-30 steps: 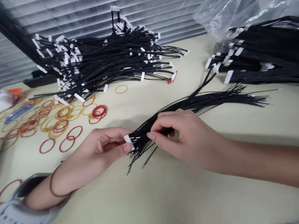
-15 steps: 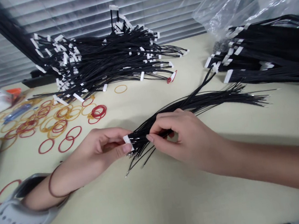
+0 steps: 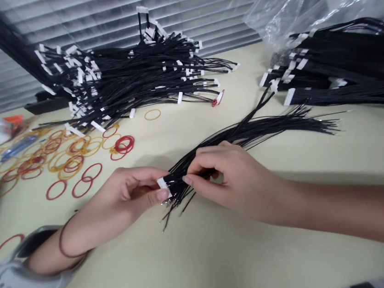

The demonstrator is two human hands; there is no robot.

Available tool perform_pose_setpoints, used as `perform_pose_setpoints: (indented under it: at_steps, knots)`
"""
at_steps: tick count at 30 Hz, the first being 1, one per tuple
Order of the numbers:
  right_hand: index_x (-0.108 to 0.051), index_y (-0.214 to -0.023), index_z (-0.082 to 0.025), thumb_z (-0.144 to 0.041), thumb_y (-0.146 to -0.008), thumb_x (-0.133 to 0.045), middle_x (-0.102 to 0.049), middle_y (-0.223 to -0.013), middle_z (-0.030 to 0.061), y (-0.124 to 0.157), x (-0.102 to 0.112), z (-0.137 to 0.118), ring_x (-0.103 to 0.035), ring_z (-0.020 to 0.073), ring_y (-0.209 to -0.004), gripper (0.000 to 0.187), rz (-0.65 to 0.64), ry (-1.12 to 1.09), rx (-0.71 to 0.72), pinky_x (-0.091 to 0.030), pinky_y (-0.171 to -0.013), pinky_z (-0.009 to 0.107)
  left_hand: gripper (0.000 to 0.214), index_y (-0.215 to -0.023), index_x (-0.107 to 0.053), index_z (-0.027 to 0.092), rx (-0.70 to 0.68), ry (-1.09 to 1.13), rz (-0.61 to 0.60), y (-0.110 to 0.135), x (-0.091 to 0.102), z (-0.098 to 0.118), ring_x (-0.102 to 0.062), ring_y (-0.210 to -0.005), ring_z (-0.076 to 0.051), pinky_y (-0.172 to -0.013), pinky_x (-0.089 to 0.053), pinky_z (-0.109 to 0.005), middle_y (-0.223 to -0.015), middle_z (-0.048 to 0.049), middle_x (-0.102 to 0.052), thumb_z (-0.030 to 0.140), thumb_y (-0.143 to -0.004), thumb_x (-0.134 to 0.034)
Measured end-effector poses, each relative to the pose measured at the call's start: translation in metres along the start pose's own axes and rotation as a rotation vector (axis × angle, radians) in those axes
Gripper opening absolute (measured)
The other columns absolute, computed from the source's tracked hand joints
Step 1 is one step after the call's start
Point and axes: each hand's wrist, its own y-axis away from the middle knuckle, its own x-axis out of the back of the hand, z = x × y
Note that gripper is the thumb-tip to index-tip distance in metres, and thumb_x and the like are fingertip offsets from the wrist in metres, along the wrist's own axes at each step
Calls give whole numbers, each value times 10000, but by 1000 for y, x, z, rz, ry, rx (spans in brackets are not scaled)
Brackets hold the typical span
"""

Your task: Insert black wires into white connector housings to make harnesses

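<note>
My left hand [image 3: 129,202] pinches a white connector [image 3: 164,187] between thumb and fingers. Black wires run from the connector's right side, and loose wires with bare metal tips lie under and below it. Just to the right, my right hand [image 3: 230,176] is closed, its thumb and forefinger pinched on a black wire close to the connector. The wire's tip is too small to make out. Beneath both hands a bundle of black wires [image 3: 263,129] stretches to the right across the table, its far ends fanned out.
A heap of black cables with white connectors [image 3: 138,71] lies at the back against the blinds. More cables [image 3: 352,65] lie at the right beside a clear plastic bag [image 3: 287,8]. Red and yellow rubber bands [image 3: 87,179] are scattered at the left.
My right hand has shifted slightly left, a little nearer the connector. My left hand keeps its pinch on the connector. The whole view has drifted slightly.
</note>
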Motion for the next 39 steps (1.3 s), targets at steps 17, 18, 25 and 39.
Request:
perform_pose_setpoints:
  at_steps: [17,18,25,39]
  knots:
    - [-621,-695,-157,-183,-790,-515,-574,-657,-60,0,-2,1,-453,50,-600,144,-12,28,48,-276,-631,249,111,-823,-670,184,-7,-2,21,2,-5,2,-538,-592,-86,-514,-406,-137,-688,11,-655,162,-753,-587]
    - [-620,-698,-155,-179,-789,-519,-572,-657,-62,-1,-1,1,-452,47,-602,138,-10,21,64,-279,-633,244,125,-845,-672,180,-10,-13,26,2,-6,2,-539,-596,-91,-515,-409,-144,-697,4,-657,172,-752,-589]
    - [-596,-683,-132,-165,-808,-522,-557,-640,-68,-3,3,7,-442,20,-591,149,-58,-73,217,-301,-629,184,200,-940,-666,174,-49,-100,24,3,-7,0,-548,-634,-114,-542,-425,-172,-733,-7,-655,233,-783,-558]
    - [-568,-695,-93,-150,-820,-486,-511,-652,-11,-1,-13,4,-407,66,-585,160,47,101,249,-277,-595,246,159,-838,-676,182,-186,-429,227,8,-18,3,-531,-541,-111,-469,-404,-166,-616,26,-647,216,-775,-534]
